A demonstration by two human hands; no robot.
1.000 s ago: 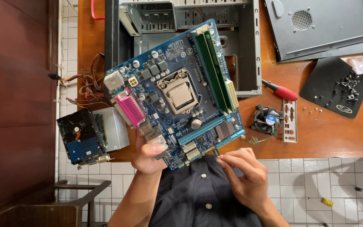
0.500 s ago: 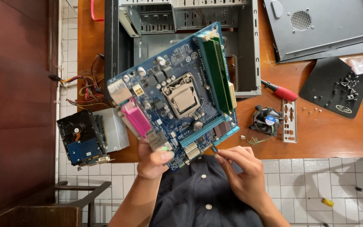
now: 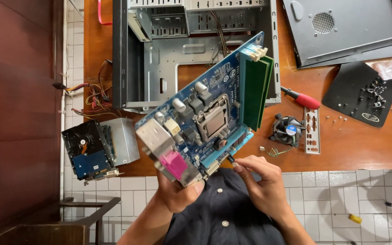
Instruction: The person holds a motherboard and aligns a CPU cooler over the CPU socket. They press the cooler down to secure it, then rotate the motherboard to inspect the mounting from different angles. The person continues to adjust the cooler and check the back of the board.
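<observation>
I hold a blue computer motherboard (image 3: 205, 120) tilted up on edge over the near edge of the wooden table (image 3: 355, 145). It carries green memory sticks (image 3: 256, 90), a metal processor socket and a pink port. My left hand (image 3: 175, 193) grips the board from below at the port end. My right hand (image 3: 259, 181) pinches a small dark part at the board's lower edge with thumb and forefinger.
An open grey computer case (image 3: 196, 45) lies behind the board. A hard drive (image 3: 87, 149) and power supply with wires sit at left. To the right are a red-handled screwdriver (image 3: 302, 99), cooling fan (image 3: 287, 129), metal port plate, case side panel (image 3: 345, 27) and black mat with screws.
The motherboard has tipped from nearly flat to steeply on edge and closer to me. My right hand has moved in to its lower edge.
</observation>
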